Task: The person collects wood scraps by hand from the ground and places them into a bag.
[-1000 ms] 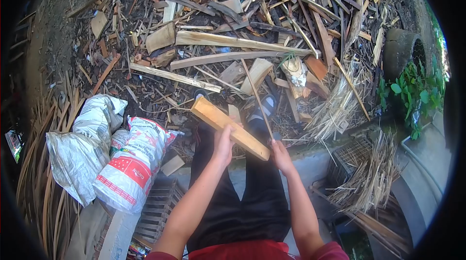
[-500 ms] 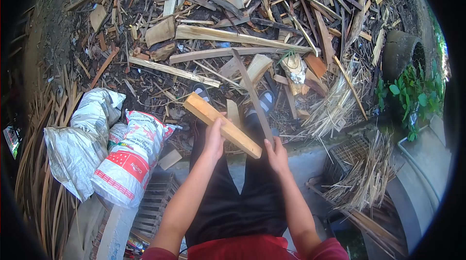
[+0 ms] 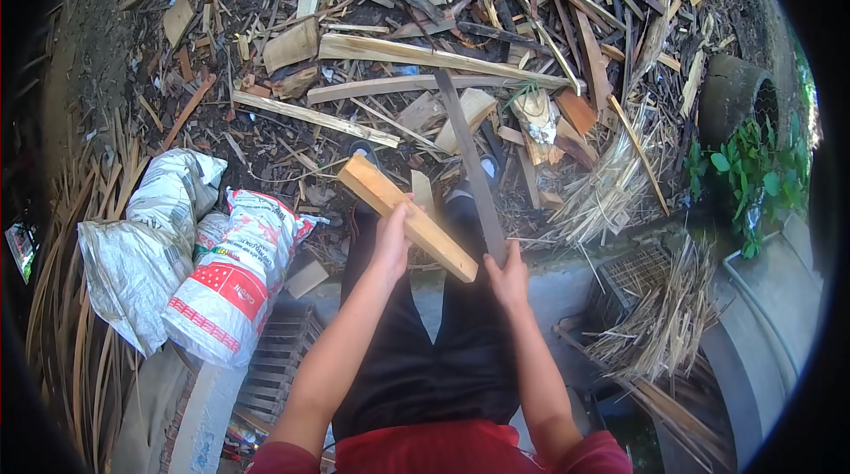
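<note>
My left hand (image 3: 395, 239) is closed round the middle of a thick, squared wooden block (image 3: 409, 219), pale orange-brown, slanting from upper left to lower right. In my right hand (image 3: 507, 277) is the near end of a long, flat, dark wooden strip (image 3: 471, 164), gripped with the thumb on top. The strip points away from me and its far end overlaps the scrap wood in this view. The block's lower end lies just left of my right hand, close to the strip. Both pieces are held in front of my legs.
Scrap wood (image 3: 443, 58) litters the ground ahead. Filled sacks, one silvery (image 3: 146, 244) and one red-and-white (image 3: 230, 284), stand at left. At right are a crate (image 3: 633, 275), bundled thin sticks (image 3: 664, 323), a concrete pipe (image 3: 730, 98) and a leafy plant (image 3: 753, 169).
The dark strip has swung slightly, its far end moving away and a little right, showing more of its flat face. The block has shifted only slightly; both hands keep their hold.
</note>
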The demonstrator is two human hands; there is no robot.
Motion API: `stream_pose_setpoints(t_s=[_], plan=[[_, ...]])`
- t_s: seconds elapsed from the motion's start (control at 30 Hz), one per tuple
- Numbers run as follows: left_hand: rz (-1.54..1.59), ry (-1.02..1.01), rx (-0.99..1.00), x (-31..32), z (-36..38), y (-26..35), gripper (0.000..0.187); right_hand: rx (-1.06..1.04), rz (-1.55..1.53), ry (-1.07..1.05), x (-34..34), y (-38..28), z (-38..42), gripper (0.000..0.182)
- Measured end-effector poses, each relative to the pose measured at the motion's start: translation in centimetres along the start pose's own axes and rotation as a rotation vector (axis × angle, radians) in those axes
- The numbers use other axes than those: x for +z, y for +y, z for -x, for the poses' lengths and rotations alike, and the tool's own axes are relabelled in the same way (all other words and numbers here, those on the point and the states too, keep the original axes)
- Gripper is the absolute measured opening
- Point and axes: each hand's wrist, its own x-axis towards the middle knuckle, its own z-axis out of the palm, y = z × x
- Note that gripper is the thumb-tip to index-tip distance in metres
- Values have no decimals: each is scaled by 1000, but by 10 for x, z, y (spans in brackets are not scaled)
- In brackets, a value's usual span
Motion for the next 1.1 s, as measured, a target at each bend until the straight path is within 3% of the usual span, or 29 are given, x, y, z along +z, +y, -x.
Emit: stream_pose_setpoints(t_s=[0.1, 0.2, 0.4, 0.6, 0.9, 1.1], plan=[[-8, -1, 2, 1, 1, -2, 48, -110, 91, 79, 7, 12, -2, 38], [-13, -2, 2, 1, 3, -3, 48, -146, 374, 211, 4, 3, 8, 33], [-20, -1, 4, 0, 7, -1, 49, -342, 404, 327, 6, 5, 12, 30], [-17, -2, 16, -5, 7, 0, 49, -399, 400, 392, 8, 1, 10, 39], [-6, 7, 12, -8, 9, 0, 48, -382, 343, 375, 6, -12, 12, 44], [29, 12, -2, -7, 14, -4, 46, -187, 256, 249, 3, -21, 21, 42]])
